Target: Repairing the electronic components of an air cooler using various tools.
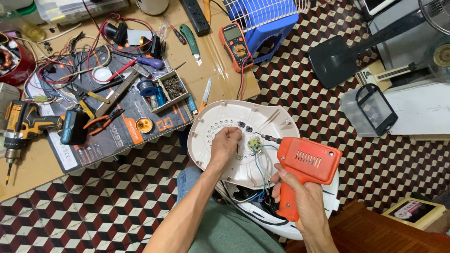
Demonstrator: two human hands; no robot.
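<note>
You are gripping the orange soldering gun [304, 171] in your right hand [300, 199], its tip touching the small terminal [255, 143] inside the opened white appliance cover [276, 119] on your lap, while your left hand [226, 143] is pinching something there, wires [262, 164] remaining loose.

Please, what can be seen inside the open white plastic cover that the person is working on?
Inside the white plastic cover are rows of small holes, two dark sockets, a small connector block and thin wires. The left hand and orange soldering gun hide the rest.
</note>
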